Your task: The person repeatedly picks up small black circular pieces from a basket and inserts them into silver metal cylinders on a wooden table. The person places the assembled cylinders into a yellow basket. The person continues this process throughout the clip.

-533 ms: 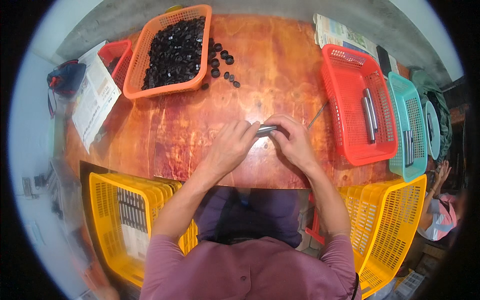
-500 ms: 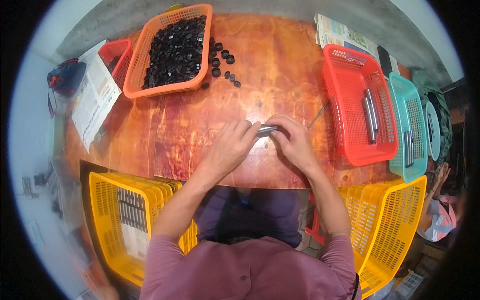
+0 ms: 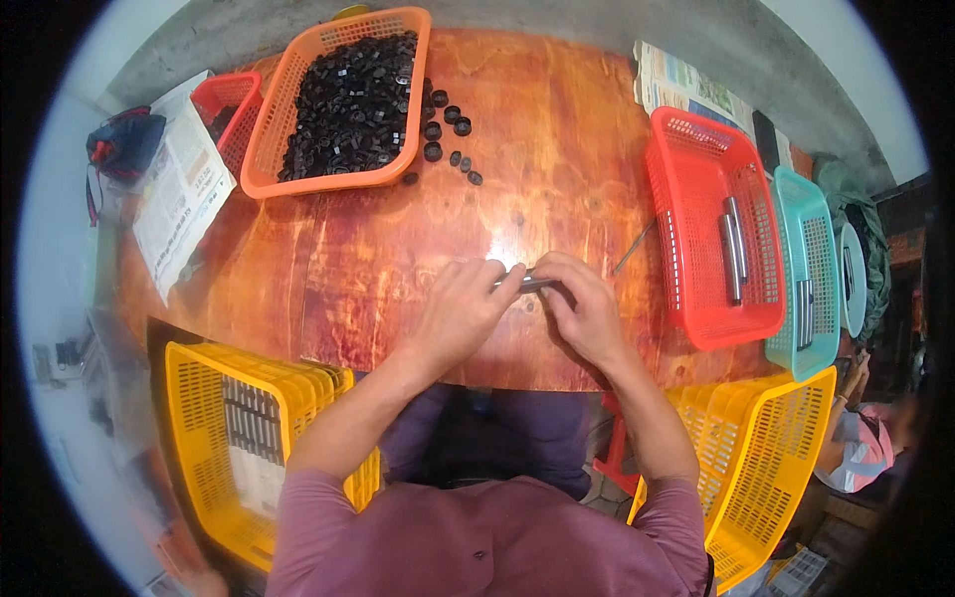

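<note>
Lower in view than before: left hand [image 3: 461, 303] and right hand [image 3: 587, 303], both pinching one silvery tube [image 3: 534, 285], which I would keep level, evenly gripped.

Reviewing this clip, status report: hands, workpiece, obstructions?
Left hand, right hand: both gripping the shiny metal piece. Piece partly hidden. Thin rod nearby, beyond right hand, not touching.

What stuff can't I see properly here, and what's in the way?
All in the head view:
Much of the silvery piece: covered by the left hand and right hand.
The floor of the orange basket: buried under black pieces.
Fine details on those pieces: too small.
Part of the small red basket: behind the orange one.
The other person: blurred near the dark rim.
</note>
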Action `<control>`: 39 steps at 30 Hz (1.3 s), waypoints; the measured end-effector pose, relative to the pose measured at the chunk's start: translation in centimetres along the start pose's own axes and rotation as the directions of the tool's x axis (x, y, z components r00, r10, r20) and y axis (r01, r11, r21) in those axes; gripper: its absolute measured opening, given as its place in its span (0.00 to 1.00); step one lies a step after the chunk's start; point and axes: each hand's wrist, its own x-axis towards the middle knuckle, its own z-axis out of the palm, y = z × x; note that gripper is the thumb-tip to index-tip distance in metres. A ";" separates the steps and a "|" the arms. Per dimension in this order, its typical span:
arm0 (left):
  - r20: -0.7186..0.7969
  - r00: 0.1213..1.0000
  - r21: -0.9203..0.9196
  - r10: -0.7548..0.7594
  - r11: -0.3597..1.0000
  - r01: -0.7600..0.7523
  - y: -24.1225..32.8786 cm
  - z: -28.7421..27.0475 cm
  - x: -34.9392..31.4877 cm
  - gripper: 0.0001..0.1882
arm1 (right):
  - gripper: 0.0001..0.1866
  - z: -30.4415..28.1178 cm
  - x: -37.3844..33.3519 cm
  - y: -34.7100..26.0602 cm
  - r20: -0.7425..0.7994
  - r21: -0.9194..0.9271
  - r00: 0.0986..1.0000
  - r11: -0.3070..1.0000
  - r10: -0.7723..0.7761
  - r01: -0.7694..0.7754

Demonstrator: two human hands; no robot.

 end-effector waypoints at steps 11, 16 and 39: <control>-0.035 0.999 -0.092 0.001 0.996 -0.004 -0.8 0.6 0.3 0.17 | 0.08 3.6 6.2 1.1 -0.073 -0.327 0.990 0.935 0.119 -0.137; 0.035 0.996 -0.215 -0.083 0.973 0.089 -1.1 0.0 1.0 0.16 | 0.06 3.8 6.7 1.4 -0.078 -0.345 0.987 0.925 0.138 -0.157; 0.061 0.998 -0.017 0.017 1.000 -0.016 -1.4 0.7 0.7 0.18 | 0.05 4.3 6.4 2.1 -0.157 -0.325 0.980 0.931 0.122 -0.168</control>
